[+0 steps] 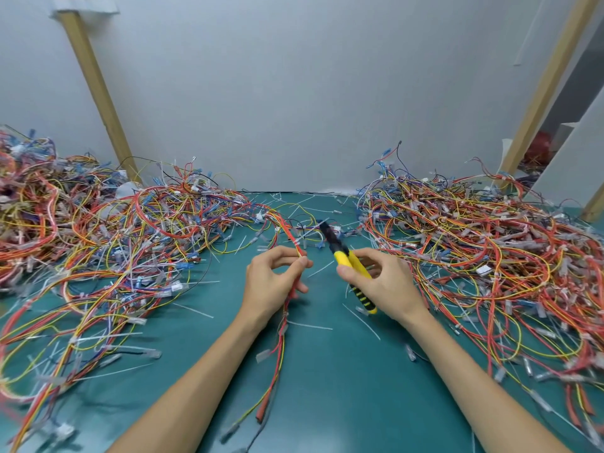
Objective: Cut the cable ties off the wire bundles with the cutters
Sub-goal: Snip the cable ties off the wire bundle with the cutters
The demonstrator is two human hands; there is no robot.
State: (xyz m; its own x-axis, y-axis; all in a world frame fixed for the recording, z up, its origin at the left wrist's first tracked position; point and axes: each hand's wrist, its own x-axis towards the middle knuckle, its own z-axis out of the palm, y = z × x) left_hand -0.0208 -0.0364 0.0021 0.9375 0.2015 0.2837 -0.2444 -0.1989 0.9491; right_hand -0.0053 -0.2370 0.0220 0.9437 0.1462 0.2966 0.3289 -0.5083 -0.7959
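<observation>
Between the thumb and forefinger of the left hand [274, 282] a thin wire bundle [280, 354] of red, orange and yellow strands is pinched, the lower fingers curled round it. From that pinch it trails back toward the person over the green mat [343, 403] and runs forward into the tangle beyond. Just beside it, not touching, the right hand [382, 286] grips the yellow, black-striped handles of the cutters [343, 258]; their dark head points away and toward the bundle, too blurred to tell how it stands. Loose white cable ties [310, 325] lie on the mat around both hands. Further out, the left wire heap [114, 230] and the right wire heap [490, 256] flank the grip, against a pale wall [294, 93]
</observation>
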